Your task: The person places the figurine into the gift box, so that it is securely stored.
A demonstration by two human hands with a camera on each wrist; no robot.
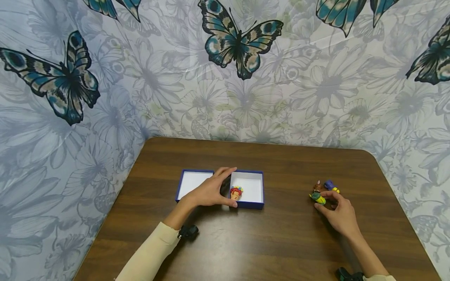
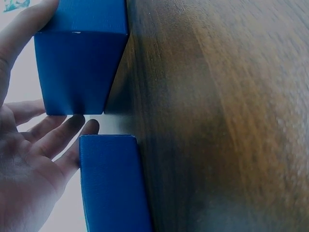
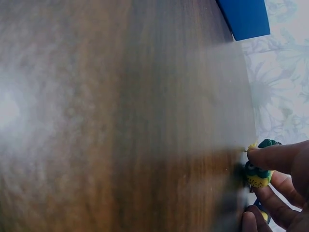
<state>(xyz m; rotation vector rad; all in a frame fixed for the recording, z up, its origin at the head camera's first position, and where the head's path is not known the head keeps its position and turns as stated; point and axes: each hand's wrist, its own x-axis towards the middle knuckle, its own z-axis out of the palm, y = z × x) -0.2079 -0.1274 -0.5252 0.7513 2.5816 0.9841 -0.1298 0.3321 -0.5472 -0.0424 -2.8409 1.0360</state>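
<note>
My left hand [image 1: 209,190] holds the left side of a shallow blue box [image 1: 251,181] with a white inside, thumb at its front wall and fingers toward the back edge. A small red-haired figurine [image 1: 236,192] lies in that box near the thumb. Under the left wrist sits a second blue-edged white tray, perhaps the lid [image 1: 193,182], partly hidden. At the right, my right hand [image 1: 339,214] pinches a green-and-yellow figurine [image 1: 318,198] between thumb and fingers. Just beyond it are a brown figurine [image 1: 318,186] and a purple-blue one [image 1: 329,184].
The brown wooden table [image 1: 281,242] has rounded far corners. Behind it hangs a pale floral cloth [image 1: 327,89] with large butterflies. A dark strap device [image 1: 188,232] sits on the left wrist, another [image 1: 348,274] on the right.
</note>
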